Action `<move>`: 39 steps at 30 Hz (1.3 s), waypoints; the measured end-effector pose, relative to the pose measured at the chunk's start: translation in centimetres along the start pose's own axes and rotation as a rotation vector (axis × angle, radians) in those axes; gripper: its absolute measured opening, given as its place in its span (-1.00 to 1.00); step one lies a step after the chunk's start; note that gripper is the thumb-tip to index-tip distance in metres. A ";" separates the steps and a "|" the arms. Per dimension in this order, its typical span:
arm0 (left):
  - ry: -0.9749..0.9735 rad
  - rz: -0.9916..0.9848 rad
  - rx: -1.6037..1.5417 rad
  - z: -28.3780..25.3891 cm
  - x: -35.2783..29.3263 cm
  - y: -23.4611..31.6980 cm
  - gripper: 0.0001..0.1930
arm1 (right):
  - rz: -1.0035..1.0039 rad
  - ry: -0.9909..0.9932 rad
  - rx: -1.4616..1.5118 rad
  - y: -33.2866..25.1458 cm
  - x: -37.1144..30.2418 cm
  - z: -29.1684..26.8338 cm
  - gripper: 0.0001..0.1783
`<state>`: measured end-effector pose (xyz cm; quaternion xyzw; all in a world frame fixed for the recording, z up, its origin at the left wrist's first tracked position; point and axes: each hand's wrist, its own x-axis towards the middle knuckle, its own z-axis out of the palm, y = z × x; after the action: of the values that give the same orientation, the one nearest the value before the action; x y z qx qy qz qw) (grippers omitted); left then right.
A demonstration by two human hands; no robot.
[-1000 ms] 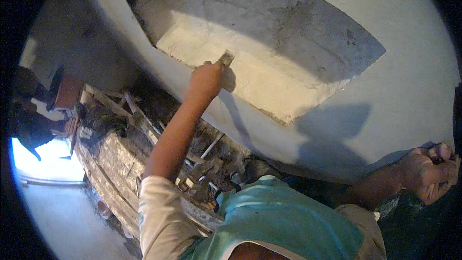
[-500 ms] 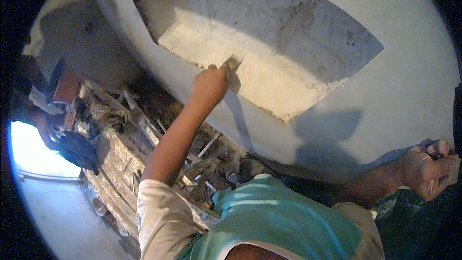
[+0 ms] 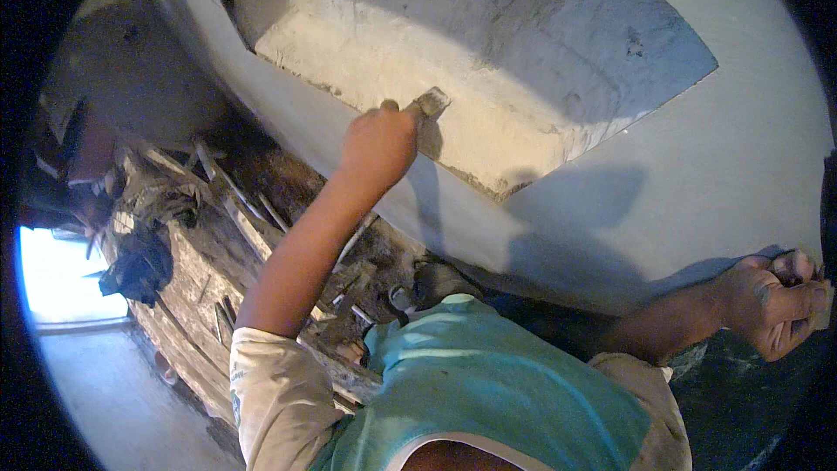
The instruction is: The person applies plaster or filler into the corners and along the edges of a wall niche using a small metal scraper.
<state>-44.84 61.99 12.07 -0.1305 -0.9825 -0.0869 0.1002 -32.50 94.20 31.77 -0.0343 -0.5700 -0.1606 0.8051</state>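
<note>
My left hand (image 3: pixel 379 141) reaches up into a recess in the pale wall (image 3: pixel 750 148), closed around a small flat tool with a dusty grey end (image 3: pixel 431 103). Whether it is a scraper or a brush I cannot tell. Its end is over the brightly lit bottom ledge (image 3: pixel 488 135) of the recess, close to the front edge. Low on the right, my right hand (image 3: pixel 776 303) is against the wall with curled fingers, pinching a small pale flat piece (image 3: pixel 823 307) at the edge of the view.
At the left, wooden planks (image 3: pixel 196 296) and loose sticks lie below the wall, with a dark crumpled bag or cloth (image 3: pixel 139 266) on them. A co-worker's hand (image 3: pixel 87 209) is near it, partly in shadow. A bright opening (image 3: pixel 65 283) shows behind.
The view has shifted a little. My left hand has moved the tool rightward along the ledge, and my right hand has stayed in place. The co-worker at the left has moved.
</note>
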 end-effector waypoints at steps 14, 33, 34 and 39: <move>0.028 0.311 -0.570 1.5 -0.7 5.2 -0.81 | 0.417 0.086 0.639 -0.1 0.0 0.4 -0.84; 0.125 0.384 -0.554 2.6 1.3 6.9 -0.88 | 0.296 0.188 0.531 -4.2 0.5 0.9 -0.68; 0.046 0.327 -0.560 2.8 1.3 7.4 -0.89 | 0.327 0.201 0.545 -4.3 0.5 0.9 -0.69; 0.091 0.441 -0.760 6.5 0.6 3.9 -0.87 | 0.391 0.228 0.634 -3.6 0.7 0.9 -0.71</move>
<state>-45.42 67.12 6.52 -0.3607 -0.8239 -0.4245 0.1044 -34.20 90.89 32.27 0.1261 -0.4809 0.1773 0.8493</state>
